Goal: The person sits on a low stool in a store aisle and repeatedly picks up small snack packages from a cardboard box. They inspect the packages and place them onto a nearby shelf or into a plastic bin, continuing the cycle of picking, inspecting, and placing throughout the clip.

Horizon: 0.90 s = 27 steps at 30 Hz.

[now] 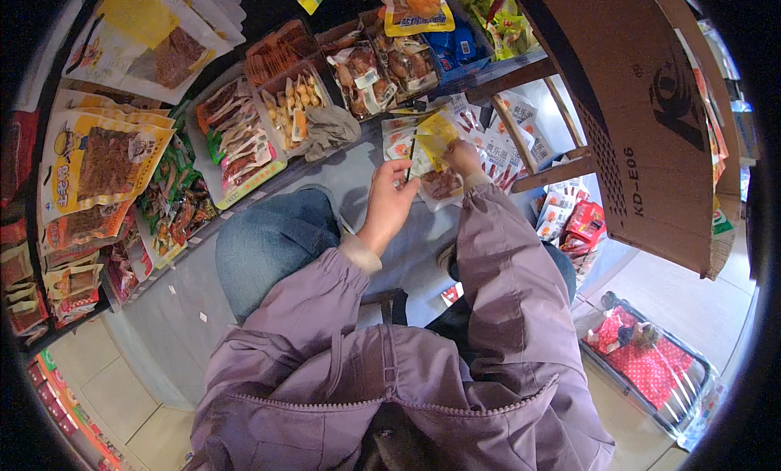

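My right hand (465,158) is at the yellow upper part of a clear snack packet (440,186), its fingers closed on the film. Brown pieces of food show through the lower part of the packet. Just left of it my left hand (392,196) is raised, thumb and fingers apart, near a thin dark strip (412,157) along the packet's edge; whether it touches the strip is unclear. Under and beyond my right hand, many white snack sachets (497,147) lie spread out.
Trays of wrapped snacks (296,99) line the shelf ahead, with a crumpled grey cloth or glove (329,132) on one. Large snack bags (100,160) hang at the left. A cardboard box (647,123) and a wooden frame (552,177) stand at the right. A folding trolley (650,361) is lower right.
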{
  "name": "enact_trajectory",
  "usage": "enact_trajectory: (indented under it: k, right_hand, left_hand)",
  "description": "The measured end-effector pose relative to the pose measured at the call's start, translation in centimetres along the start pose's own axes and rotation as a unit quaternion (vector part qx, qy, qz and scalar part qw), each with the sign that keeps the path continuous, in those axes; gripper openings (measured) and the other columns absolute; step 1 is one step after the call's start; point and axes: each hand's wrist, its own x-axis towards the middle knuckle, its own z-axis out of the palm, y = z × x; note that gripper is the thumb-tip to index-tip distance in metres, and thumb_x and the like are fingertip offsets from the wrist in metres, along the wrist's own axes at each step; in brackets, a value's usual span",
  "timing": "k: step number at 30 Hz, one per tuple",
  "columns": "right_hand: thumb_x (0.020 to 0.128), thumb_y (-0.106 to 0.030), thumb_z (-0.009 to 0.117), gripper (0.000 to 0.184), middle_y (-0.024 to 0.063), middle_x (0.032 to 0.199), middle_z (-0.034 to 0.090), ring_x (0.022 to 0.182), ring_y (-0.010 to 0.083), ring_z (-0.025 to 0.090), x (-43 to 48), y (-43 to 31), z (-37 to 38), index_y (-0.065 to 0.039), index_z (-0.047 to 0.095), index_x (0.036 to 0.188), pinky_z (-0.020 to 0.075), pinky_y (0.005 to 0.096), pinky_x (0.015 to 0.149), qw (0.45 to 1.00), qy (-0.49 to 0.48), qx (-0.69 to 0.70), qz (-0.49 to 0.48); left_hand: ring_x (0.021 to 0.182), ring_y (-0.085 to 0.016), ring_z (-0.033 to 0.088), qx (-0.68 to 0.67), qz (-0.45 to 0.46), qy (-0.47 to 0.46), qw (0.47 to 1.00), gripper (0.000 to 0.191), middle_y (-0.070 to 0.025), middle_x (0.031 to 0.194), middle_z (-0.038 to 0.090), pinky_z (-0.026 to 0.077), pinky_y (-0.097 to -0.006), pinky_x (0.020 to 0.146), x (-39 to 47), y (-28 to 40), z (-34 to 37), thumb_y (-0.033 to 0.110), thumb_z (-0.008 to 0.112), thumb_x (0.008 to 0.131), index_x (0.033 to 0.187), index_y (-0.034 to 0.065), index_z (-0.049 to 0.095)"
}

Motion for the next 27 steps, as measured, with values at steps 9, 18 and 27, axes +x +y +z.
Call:
enact_trajectory:
  k: [9, 18, 27]
  right_hand:
    - [0.068, -0.025, 0.067, 0.029, 0.0220, 0.084, 0.065, 0.082, 0.0350, 0.064, -6.6, 0.5, 1.9, -0.002, 0.068, 0.085, 0.0499, 0.0415, 0.074, 0.990, -0.112, -0.050, -0.076]
    - [0.081, -0.020, 0.057, 0.027, 0.0241, 0.082, 0.062, 0.079, 0.0407, 0.060, -13.9, -4.5, -4.9, 0.000, 0.060, 0.099, 0.0472, 0.0470, 0.070, 0.989, 0.128, 0.017, -0.066]
    - [0.088, -0.020, 0.053, 0.022, 0.0243, 0.083, 0.061, 0.080, 0.0417, 0.059, -22.1, -11.6, -10.4, -0.002, 0.060, 0.098, 0.0447, 0.0470, 0.069, 0.906, 0.395, 0.150, -0.013]
  left_hand:
    - [0.100, -0.027, 0.053, 0.053, -0.004, 0.045, 0.998, 0.030, -0.0149, 0.107, 0.054, 0.043, -0.0364, 0.086, 2.6, -2.8, -0.4, 0.013, 0.065, 0.078, 0.104, 0.0031, 0.056]
    - [0.091, -0.033, 0.058, 0.134, -0.043, 0.119, 0.983, 0.037, -0.0193, 0.093, 0.064, 0.045, -0.0390, 0.080, 0.7, -8.9, -2.9, 0.031, 0.062, 0.078, 0.097, -0.0006, 0.063]
    - [0.085, -0.023, 0.061, -0.021, -0.118, 0.050, 0.992, 0.054, -0.0146, 0.088, 0.067, 0.044, -0.0338, 0.078, -4.1, -5.8, -5.1, 0.048, 0.050, 0.088, 0.093, -0.0028, 0.066]
